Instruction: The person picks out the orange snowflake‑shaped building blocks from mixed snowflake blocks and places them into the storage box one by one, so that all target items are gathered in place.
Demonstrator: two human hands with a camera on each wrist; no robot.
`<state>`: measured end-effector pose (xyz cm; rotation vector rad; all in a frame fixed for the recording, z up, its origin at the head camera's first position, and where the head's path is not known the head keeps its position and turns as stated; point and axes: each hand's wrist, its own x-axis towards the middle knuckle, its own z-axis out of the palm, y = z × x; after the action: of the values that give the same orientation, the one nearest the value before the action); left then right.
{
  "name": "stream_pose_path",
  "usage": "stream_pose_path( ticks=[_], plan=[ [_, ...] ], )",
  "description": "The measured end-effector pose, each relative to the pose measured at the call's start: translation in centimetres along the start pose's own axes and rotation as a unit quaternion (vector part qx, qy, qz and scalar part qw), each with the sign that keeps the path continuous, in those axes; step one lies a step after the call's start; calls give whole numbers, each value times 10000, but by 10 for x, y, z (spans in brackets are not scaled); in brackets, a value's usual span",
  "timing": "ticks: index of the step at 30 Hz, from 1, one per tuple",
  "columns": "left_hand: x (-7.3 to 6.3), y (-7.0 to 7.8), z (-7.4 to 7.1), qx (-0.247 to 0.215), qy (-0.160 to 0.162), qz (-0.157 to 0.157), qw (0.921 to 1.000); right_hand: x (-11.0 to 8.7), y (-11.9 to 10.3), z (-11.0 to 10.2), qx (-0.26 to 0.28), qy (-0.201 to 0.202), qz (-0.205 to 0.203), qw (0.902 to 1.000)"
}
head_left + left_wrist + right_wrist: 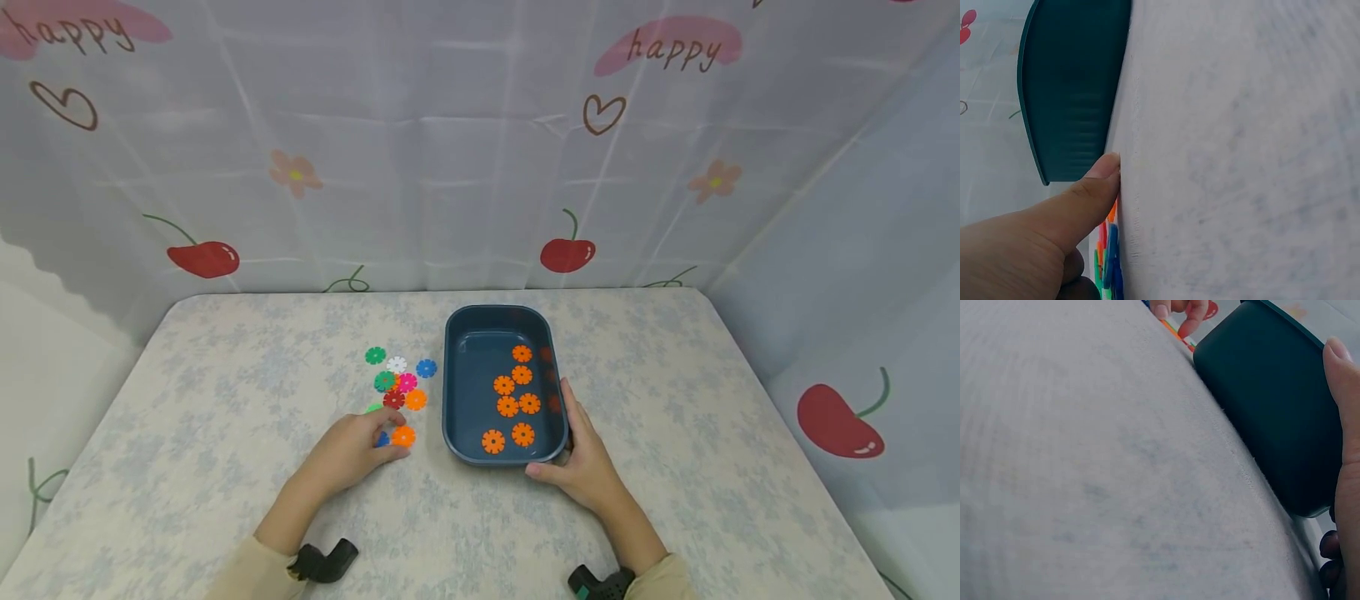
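Observation:
My left hand [350, 454] is low over the table, thumb and index finger at opposite edges of an orange snowflake disc [403, 436]. Its thumb [1079, 206] stretches forward in the left wrist view. A blue disc [383, 438] shows partly beneath the hand. My right hand [581, 462] grips the dark blue tray [467, 392] at its near right corner, thumb on the near rim and fingers along the right side. Several orange discs [507, 406] lie flat inside the tray, mostly in its right half. The tray's outer wall [1266, 406] fills the right wrist view's upper right.
Left of the tray lies a loose group of discs: green [375, 355], white [397, 364], blue [426, 368], pink [407, 382], dark red [393, 399] and orange [416, 400]. Some overlap. A printed curtain [465, 167] hangs behind the table's far edge.

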<state>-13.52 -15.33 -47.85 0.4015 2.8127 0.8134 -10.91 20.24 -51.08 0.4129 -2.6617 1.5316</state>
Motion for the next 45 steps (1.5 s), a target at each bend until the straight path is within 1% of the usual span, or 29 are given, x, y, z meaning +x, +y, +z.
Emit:
stream_pose_path(
  ticks=[5, 11, 15, 22, 28, 31, 36, 43, 45],
  plan=[
    [1, 2, -1, -58, -111, -83, 9999, 0, 1, 0, 53, -6, 18, 10000],
    [2, 5, -3, -75, -282, -82, 9995, 0, 1, 0, 2, -39, -19, 10000],
    [1, 5, -3, -24, -314, -6, 9995, 0, -1, 0, 63, -43, -8, 10000],
    [1, 2, -2, -95, -367, 197, 9991, 0, -2, 0, 212, -10, 70, 9997],
    [8, 6, -6, -381, -660, -16, 9971, -1, -1, -1, 125, 13, 37, 9999],
    [10, 6, -9, -482, -720, -97, 9962, 0, -1, 0, 205, -25, -1, 9998],
    [11, 5, -12, -468, -703, -114, 9964, 1, -1, 0, 161, -10, -9, 9999],
    [13, 5, -12, -581, -859, -120, 9945, 1, -2, 0, 244, -3, 57, 9997],
    [13, 5, -12, -533, -883, -90, 9946, 1, -2, 0, 280, -39, 62, 9996]
  ],
)
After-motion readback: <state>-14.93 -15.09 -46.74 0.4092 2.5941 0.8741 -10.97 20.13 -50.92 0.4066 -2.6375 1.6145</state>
